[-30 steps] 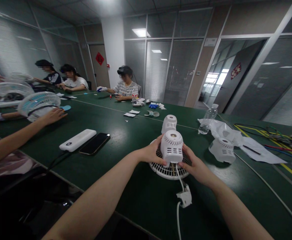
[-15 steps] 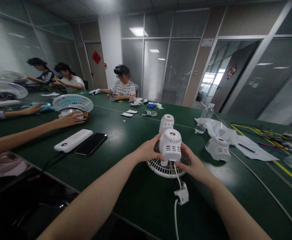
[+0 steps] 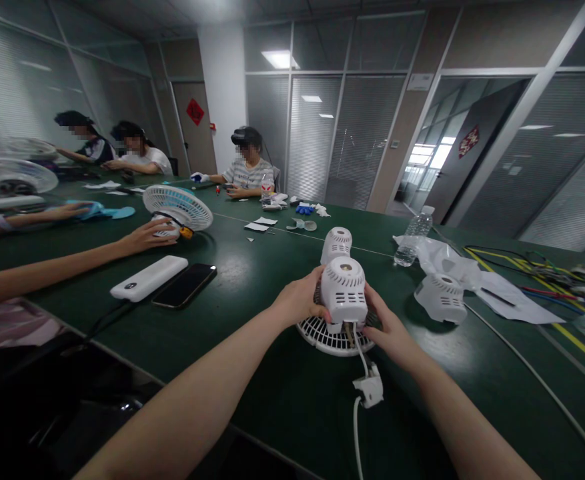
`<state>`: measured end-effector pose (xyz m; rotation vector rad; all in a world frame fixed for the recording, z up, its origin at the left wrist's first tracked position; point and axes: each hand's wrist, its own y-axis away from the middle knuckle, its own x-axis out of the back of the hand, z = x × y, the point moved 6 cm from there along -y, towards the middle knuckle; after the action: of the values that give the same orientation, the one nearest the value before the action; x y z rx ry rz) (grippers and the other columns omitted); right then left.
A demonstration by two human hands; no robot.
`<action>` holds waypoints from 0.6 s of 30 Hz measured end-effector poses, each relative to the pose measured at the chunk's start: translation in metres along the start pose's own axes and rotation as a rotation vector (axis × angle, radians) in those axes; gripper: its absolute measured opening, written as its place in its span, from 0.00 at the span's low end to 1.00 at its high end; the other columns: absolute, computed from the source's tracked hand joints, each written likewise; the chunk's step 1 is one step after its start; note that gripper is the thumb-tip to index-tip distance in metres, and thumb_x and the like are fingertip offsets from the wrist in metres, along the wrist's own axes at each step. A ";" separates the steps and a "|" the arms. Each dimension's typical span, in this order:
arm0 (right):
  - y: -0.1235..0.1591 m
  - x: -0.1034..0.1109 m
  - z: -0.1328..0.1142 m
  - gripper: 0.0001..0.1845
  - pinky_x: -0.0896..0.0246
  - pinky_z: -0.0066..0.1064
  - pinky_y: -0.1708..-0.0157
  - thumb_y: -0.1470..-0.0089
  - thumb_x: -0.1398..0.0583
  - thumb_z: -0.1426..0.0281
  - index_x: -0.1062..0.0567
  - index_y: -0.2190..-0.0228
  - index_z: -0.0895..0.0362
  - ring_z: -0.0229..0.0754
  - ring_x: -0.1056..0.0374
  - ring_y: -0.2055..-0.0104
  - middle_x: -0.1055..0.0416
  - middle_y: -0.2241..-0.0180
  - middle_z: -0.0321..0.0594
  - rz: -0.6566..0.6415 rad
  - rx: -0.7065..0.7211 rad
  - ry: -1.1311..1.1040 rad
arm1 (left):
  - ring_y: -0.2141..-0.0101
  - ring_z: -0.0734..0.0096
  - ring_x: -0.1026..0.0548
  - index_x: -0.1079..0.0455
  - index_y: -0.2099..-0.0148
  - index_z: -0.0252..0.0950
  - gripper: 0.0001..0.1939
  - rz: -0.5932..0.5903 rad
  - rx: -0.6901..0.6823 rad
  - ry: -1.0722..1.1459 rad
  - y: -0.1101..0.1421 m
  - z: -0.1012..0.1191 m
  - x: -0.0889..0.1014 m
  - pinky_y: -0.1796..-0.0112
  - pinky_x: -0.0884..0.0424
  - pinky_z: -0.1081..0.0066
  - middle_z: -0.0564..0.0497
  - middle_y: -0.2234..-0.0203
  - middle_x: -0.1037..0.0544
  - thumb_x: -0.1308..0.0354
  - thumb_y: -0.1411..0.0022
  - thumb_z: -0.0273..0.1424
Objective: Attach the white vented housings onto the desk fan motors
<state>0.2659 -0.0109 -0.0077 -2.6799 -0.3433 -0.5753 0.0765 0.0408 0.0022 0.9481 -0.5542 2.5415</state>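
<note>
A white vented fan motor cover [image 3: 343, 287] sits over a round white fan grille [image 3: 322, 341] lying on the green table. My left hand [image 3: 299, 299] grips the cover's left side, thumb at its lower edge. Around its right side curl the fingers of my right hand [image 3: 388, 333]. Wires and a white cord come out below the cover to a small white plastic piece [image 3: 371, 388], and the cord runs on toward me. Just behind stands a second white vented cover [image 3: 337, 243]. Farther right, another white cover [image 3: 441, 297] rests on the table.
At left, a co-worker's hand [image 3: 155, 230] holds a fan with a white grille [image 3: 179, 207]. Nearby lie a white power bank [image 3: 148, 277] and a black phone [image 3: 185, 285]. A water bottle [image 3: 415, 237], paper [image 3: 522, 300] and tangled cables are on the right. Several people sit beyond.
The co-worker's fan at left has tilted up and shifted right, and a blue fan blade piece beside it shows more. My hands keep their hold on the cover.
</note>
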 end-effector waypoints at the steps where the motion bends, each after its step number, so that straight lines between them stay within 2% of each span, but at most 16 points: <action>1: 0.000 0.000 0.001 0.46 0.63 0.52 0.35 0.54 0.41 0.73 0.52 0.37 0.43 0.52 0.55 0.34 0.51 0.35 0.33 0.006 -0.003 0.006 | 0.47 0.41 0.32 0.54 0.35 0.46 0.57 0.012 0.000 -0.016 0.000 0.000 0.000 0.49 0.38 0.48 0.43 0.45 0.32 0.29 0.64 0.46; 5: -0.001 0.000 0.005 0.44 0.57 0.51 0.37 0.50 0.40 0.68 0.53 0.37 0.44 0.53 0.53 0.35 0.51 0.35 0.37 -0.005 -0.018 0.009 | 0.48 0.42 0.31 0.55 0.35 0.45 0.58 0.024 -0.015 -0.042 0.000 -0.001 0.000 0.50 0.37 0.49 0.42 0.45 0.31 0.29 0.64 0.48; 12: -0.003 0.000 0.008 0.44 0.58 0.49 0.37 0.49 0.39 0.66 0.54 0.36 0.45 0.52 0.55 0.34 0.54 0.34 0.37 -0.012 0.005 0.010 | 0.47 0.41 0.32 0.56 0.34 0.45 0.58 -0.008 -0.008 -0.020 -0.002 -0.001 0.001 0.49 0.38 0.49 0.41 0.45 0.32 0.29 0.63 0.46; 18: -0.003 -0.002 0.012 0.46 0.55 0.50 0.38 0.48 0.39 0.63 0.57 0.36 0.46 0.52 0.54 0.34 0.54 0.34 0.39 -0.011 -0.016 0.023 | 0.46 0.40 0.34 0.59 0.33 0.45 0.59 -0.018 -0.015 0.013 -0.003 -0.001 0.000 0.48 0.39 0.47 0.40 0.43 0.33 0.29 0.62 0.44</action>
<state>0.2678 -0.0039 -0.0175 -2.6855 -0.3491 -0.6148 0.0771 0.0439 0.0019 0.9268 -0.5579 2.5225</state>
